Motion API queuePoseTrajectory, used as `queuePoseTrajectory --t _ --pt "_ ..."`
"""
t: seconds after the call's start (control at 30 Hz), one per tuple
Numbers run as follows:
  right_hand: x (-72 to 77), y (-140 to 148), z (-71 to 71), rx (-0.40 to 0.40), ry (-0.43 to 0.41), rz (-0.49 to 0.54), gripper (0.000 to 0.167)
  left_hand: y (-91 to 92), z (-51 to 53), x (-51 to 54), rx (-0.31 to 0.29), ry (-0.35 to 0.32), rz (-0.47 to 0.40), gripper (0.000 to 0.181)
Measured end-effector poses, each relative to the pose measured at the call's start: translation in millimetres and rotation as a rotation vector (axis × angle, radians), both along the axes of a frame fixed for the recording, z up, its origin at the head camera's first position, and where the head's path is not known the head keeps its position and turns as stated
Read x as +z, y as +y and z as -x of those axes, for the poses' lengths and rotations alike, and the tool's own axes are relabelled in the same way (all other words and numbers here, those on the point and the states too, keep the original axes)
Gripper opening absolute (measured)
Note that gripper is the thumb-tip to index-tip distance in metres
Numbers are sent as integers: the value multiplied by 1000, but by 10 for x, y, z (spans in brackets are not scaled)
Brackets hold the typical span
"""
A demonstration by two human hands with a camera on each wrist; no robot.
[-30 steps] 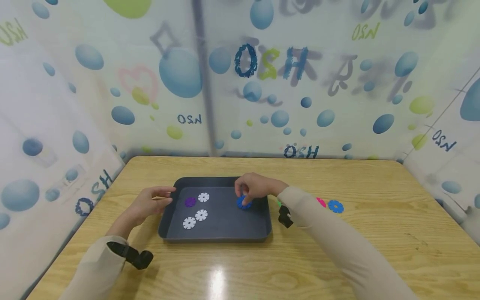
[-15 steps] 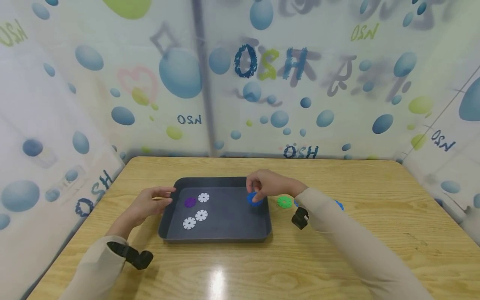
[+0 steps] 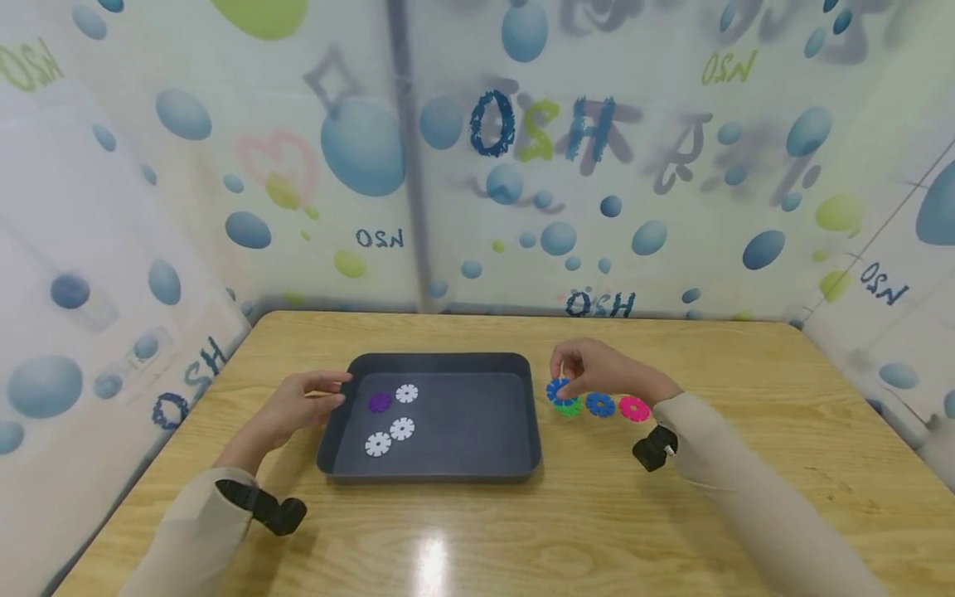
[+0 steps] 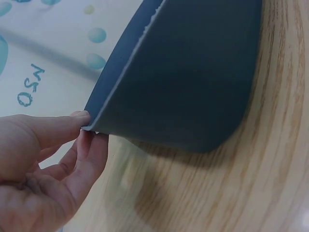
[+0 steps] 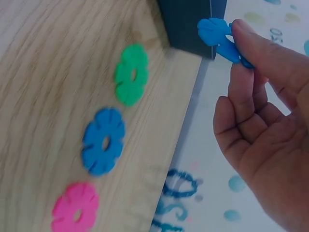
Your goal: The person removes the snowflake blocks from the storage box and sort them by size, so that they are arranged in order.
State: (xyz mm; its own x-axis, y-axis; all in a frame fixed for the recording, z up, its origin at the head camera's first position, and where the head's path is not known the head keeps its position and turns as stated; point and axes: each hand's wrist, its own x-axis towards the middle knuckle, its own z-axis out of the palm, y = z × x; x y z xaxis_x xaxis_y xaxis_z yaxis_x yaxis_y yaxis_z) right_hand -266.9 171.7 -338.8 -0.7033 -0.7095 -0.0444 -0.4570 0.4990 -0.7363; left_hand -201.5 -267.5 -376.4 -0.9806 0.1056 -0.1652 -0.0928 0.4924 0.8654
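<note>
Pinching blue disc [image 5: 215, 33] by edge in right hand [image 3: 600, 369], likely leaving the rest free | held above table [image 3: 477, 539], just outside tray [image 3: 470, 435] | gripping tray by rim [image 4: 117, 82] with left hand [image 3: 302, 404], probably to steady it | on table: green disc [image 5: 126, 87], second blue disc [image 5: 96, 145], pink disc [image 5: 65, 205], spaced, perhaps easing single grasps

Slotted discs [image 3: 402, 424] in view, eight in all: white discs [image 3: 378, 439], three; blue discs [image 5: 95, 152], two; purple disc [image 3: 380, 402], one; green disc [image 5: 128, 89], one; pink disc [image 5: 72, 200], one. Dark tray [image 3: 448, 478], one; discs lying in it, four. Discs held, one. Hands, two: left hand [image 3: 298, 403], one; right hand [image 3: 599, 370], one. Beige sleeves [image 3: 753, 489], two. Black wrist devices [image 3: 272, 510], two. Wooden table [image 3: 567, 531], one.
</note>
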Motion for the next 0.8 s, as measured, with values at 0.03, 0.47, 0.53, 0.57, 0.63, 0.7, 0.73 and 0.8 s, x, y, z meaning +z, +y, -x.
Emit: queuePoseTrajectory --t 0.03,0.47,0.53,0.57,0.63,0.7,0.73,0.8 --pt "-14 60 0 -20 -1 -5 17 0 1 -3 -1 2 2 43" --pt "-218 868 -7 -219 -13 -16 21 14 2 8 5 -6 11 43" --pt "-255 1005 -10 -256 -15 -28 21 18 -4 13 2 -7 11 43" --pt "-276 1077 -12 -276 -15 -33 22 20 -7 16 -2 -6 13 43" --pt "-311 1219 -23 -314 -23 -36 24 20 -11 16 0 -5 15 43" --pt "-343 1359 -41 -351 -43 -27 25 22 -15 18 -1 -6 15 43" --pt "-355 1426 -53 -367 -56 -20 26 22 -16 17 1 -6 15 43" --pt "-375 1550 -85 -385 -67 -6 28 22 -18 17 3 -8 17 43"
